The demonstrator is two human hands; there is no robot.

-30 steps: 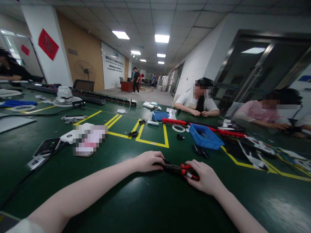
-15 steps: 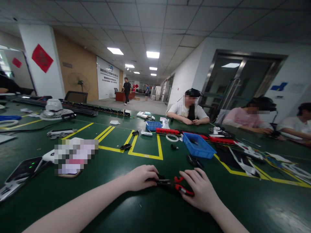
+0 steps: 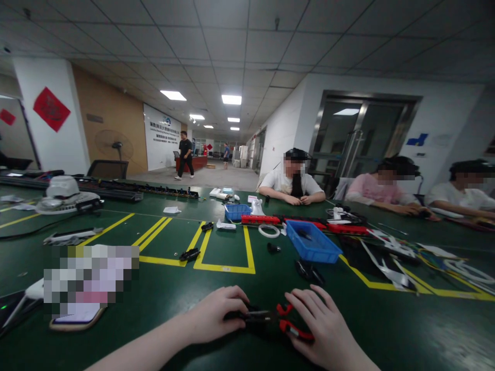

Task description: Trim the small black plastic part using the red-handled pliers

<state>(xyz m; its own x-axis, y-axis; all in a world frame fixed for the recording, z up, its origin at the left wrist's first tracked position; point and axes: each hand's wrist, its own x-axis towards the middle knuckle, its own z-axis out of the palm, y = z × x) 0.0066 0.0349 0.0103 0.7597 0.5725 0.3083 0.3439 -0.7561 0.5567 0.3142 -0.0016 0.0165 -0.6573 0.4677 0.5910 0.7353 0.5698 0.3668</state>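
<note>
Near the front middle of the green table, my right hand is closed round the red handles of a pair of pliers. The jaws of the pliers point left, towards my left hand. The fingers of my left hand are curled round a small black part, mostly hidden under them. The jaws lie close beside that part; whether they grip it is too dark to tell.
Beyond my hands are a blue bin, a smaller blue bin, red strips, black pieces and a white ring. A phone lies left. People sit across the table.
The view has tilted up and shifted, so the table items sit lower and further left. The pliers' jaws look more apart than before. Both hands keep their hold. A walking person in the background has moved.
</note>
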